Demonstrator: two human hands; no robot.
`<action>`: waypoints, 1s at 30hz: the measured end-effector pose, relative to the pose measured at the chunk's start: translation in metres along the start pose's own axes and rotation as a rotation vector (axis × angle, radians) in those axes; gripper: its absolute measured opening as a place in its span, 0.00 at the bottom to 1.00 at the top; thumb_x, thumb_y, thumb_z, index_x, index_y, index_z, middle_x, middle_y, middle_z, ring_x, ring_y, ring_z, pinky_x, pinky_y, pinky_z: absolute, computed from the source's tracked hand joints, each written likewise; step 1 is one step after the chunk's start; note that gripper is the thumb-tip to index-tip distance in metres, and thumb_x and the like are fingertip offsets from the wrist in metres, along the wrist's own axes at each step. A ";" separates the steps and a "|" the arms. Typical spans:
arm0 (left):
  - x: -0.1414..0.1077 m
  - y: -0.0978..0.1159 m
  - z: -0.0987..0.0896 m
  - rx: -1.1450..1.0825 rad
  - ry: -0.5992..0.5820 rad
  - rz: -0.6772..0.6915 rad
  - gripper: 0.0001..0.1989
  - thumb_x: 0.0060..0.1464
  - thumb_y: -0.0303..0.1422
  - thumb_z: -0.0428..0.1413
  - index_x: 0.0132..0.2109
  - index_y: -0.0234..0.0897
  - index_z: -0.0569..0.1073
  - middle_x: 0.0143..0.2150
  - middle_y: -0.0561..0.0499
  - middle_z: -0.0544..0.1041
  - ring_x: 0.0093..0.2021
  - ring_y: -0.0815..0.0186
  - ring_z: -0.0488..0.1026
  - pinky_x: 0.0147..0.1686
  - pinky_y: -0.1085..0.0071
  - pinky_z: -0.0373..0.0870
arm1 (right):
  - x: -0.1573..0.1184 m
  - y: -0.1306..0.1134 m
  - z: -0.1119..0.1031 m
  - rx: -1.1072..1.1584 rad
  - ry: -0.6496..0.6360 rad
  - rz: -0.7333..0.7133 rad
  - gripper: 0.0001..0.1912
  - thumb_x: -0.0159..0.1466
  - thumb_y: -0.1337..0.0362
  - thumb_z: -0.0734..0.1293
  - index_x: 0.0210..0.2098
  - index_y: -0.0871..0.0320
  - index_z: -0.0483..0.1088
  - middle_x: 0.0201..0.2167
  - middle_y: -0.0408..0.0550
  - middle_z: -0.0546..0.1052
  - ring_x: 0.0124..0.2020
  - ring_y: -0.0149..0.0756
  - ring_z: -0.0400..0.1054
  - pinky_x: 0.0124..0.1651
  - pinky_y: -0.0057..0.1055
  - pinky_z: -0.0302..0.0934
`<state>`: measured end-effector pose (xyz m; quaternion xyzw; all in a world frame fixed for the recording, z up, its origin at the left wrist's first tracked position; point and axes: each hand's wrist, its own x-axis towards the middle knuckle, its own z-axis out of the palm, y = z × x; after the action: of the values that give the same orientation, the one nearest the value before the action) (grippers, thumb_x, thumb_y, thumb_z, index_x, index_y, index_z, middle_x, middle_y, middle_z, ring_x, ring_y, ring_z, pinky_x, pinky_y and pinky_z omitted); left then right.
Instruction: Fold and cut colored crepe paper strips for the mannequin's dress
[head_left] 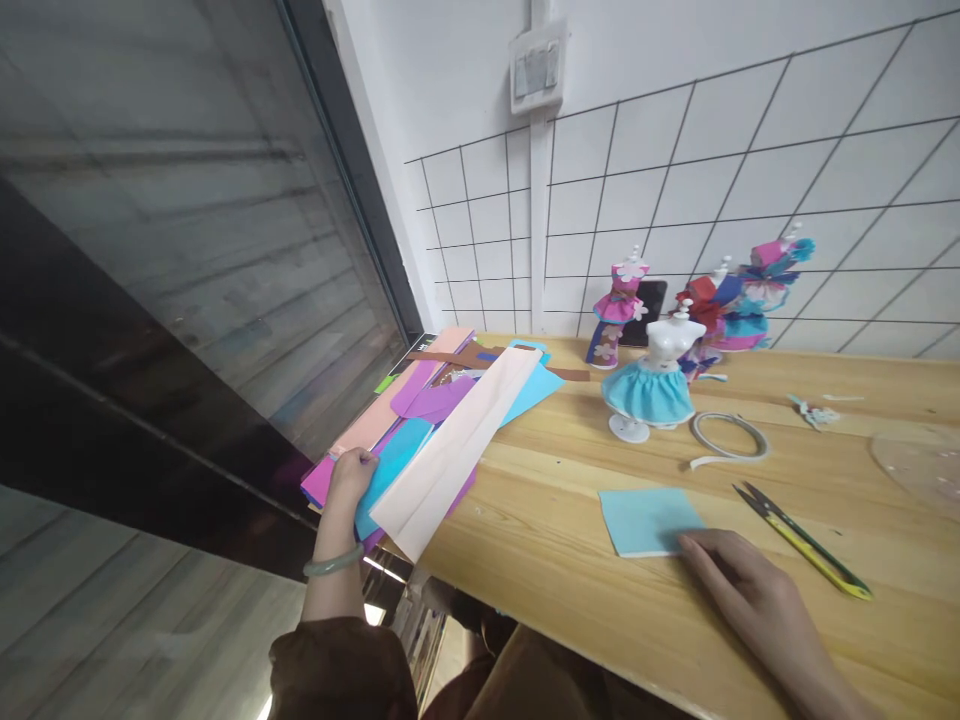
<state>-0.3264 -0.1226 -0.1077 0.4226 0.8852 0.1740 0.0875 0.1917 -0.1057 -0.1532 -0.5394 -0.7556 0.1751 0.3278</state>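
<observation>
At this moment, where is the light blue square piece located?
In the head view, the light blue square lies on the wooden table, right of centre, with the right hand at its lower right corner and the snips further right.

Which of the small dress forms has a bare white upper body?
The front dress form, nearest the right hand: it wears only a gathered light-blue skirt, while the dressed forms behind have coloured pieces across their chests.
</observation>
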 end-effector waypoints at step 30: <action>-0.086 0.217 0.040 -0.912 -1.165 0.505 0.15 0.43 0.39 0.62 0.30 0.34 0.67 0.26 0.56 0.66 0.26 0.74 0.62 0.28 0.77 0.57 | 0.048 0.021 -0.032 0.078 -0.110 0.089 0.15 0.61 0.57 0.60 0.42 0.57 0.70 0.41 0.52 0.75 0.42 0.42 0.69 0.44 0.38 0.64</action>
<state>-0.1046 -0.0540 -0.0608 0.5568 0.4146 0.2851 0.6609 0.2182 -0.0561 -0.1279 -0.5486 -0.7405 0.2481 0.2985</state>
